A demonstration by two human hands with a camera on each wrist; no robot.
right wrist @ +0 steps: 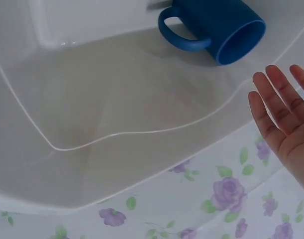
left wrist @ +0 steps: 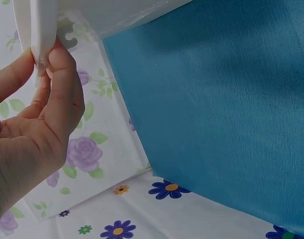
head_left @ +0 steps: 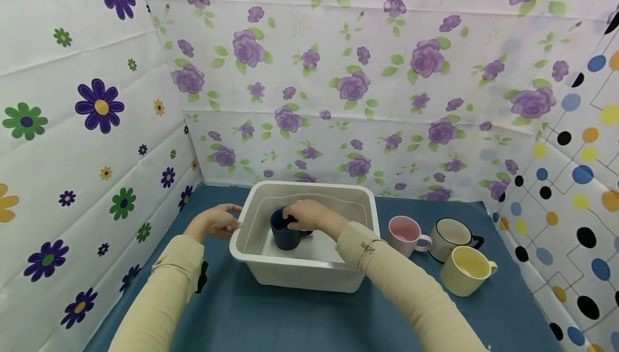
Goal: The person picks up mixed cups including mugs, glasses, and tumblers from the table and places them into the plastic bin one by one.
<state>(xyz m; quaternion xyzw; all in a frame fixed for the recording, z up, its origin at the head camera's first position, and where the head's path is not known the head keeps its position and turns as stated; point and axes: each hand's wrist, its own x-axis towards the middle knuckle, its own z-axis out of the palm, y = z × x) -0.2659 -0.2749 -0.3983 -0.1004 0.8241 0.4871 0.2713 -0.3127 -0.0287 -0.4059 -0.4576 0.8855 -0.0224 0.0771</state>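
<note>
Blue mug [head_left: 285,232] stands inside the white plastic tub [head_left: 251,217], toward its left half, and your right hand [head_left: 309,215] is reaching over the tub's rim above it. From the head view your right hand seems to rest on the mug's top edge, but your right wrist view shows the fingers [right wrist: 278,107] straight and held loosely side by side, with the mug [right wrist: 216,27] apart from them on the tub floor. So I cannot tell for sure whether you touch the mug; nothing is gripped.

Your left hand [head_left: 216,222] is at the tub's left rim. In the left wrist view your thumb and forefinger [left wrist: 59,74] pinch the thin white lip of the tub [left wrist: 40,30], the other fingers curled behind.

The tub sits on the blue-covered bench [head_left: 290,314], near its back. To the right of the tub stand three more mugs close together: a pink mug [head_left: 405,235] just beside the tub, a white mug with a dark rim [head_left: 452,238] behind, and a pale yellow mug [head_left: 466,270] nearest you. Flower-printed sheets [head_left: 338,83] wall in the bench.
</note>
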